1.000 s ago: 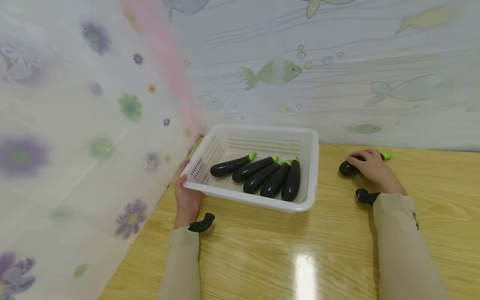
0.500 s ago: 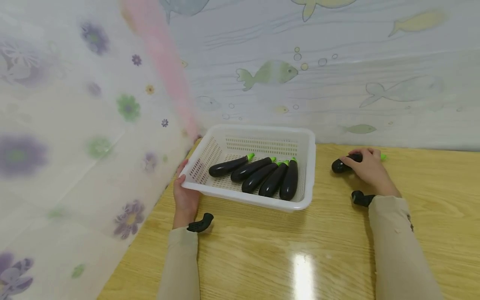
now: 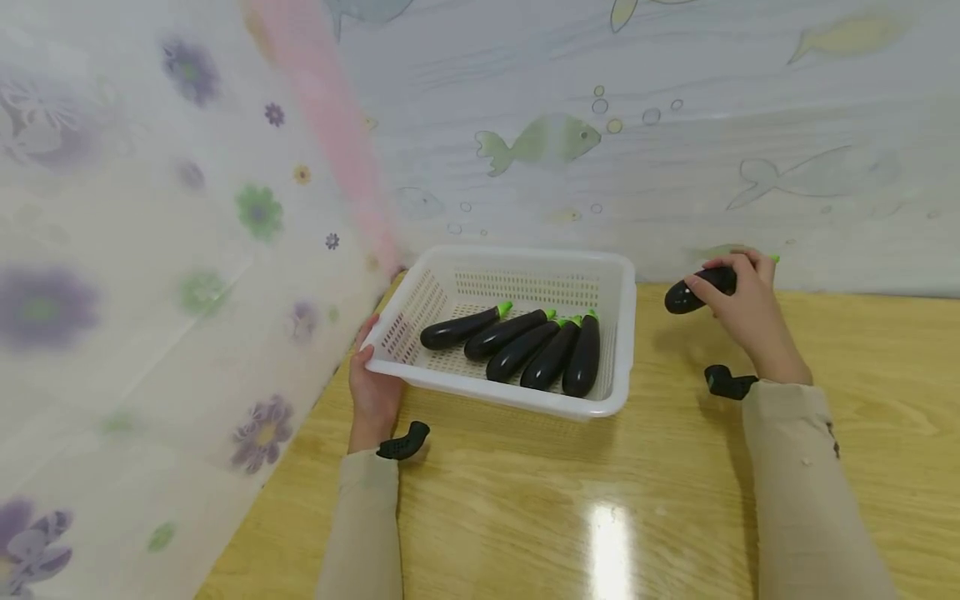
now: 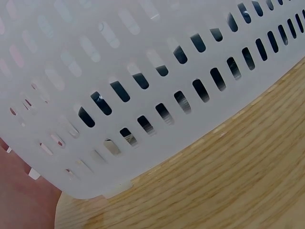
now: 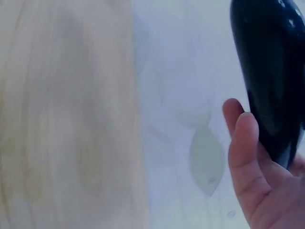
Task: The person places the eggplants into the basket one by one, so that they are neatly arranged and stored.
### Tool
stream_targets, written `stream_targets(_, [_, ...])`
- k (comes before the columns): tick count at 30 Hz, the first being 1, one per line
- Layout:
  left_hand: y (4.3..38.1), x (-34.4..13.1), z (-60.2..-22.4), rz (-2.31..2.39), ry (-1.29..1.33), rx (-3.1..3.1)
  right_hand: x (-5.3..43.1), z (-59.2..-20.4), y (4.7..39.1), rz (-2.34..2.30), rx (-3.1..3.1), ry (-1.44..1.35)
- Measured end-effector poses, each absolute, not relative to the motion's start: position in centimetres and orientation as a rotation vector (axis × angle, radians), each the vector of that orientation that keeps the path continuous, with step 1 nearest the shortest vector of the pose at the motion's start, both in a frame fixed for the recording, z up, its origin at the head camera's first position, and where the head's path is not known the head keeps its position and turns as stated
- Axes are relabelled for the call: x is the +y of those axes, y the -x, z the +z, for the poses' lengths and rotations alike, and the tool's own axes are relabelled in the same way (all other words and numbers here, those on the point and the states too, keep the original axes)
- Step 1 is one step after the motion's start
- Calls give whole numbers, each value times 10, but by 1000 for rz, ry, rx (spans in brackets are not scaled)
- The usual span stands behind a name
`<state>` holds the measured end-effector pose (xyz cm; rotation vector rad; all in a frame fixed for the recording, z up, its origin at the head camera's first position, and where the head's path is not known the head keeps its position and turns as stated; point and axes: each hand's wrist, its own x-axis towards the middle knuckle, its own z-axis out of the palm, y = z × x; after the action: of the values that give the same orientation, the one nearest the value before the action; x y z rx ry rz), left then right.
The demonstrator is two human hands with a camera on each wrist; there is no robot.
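My right hand [image 3: 757, 321] grips a dark, glossy eggplant [image 3: 687, 297] above the table, to the right of the basket. Its green stem end sticks out beyond the fingers. In the right wrist view the thumb and fingers wrap the lower part of this eggplant [image 5: 271, 71]. My left hand [image 3: 373, 400] holds the left end of a white slotted plastic basket [image 3: 487, 387], with the thumb at the rim. Several eggplants [image 3: 517, 350] lie side by side in the basket, stems toward the back. The left wrist view shows the basket's slotted wall [image 4: 157, 95] from close by.
The basket is on a wood-grain table [image 3: 510, 508]. Behind it rises a wall covering [image 3: 675, 183] with fish drawings, and a flowered covering [image 3: 150, 292] stands along the left side. A bright reflection lies on the table's front part.
My right hand has raised the eggplant off the table, where it lay a second ago. The left hand and the basket have stayed in place.
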<state>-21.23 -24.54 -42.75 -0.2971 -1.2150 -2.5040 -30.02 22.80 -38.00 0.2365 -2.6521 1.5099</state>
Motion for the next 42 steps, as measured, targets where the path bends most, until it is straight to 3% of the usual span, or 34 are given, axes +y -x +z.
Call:
stream_targets(31, [214, -246, -430, -2481, 312, -1242, 194, -336, 283, 1442, -2359, -435])
stream_targets(42, [215, -246, -430, -2488, 289, -1258, 196, -339, 286, 1415, -2404, -440])
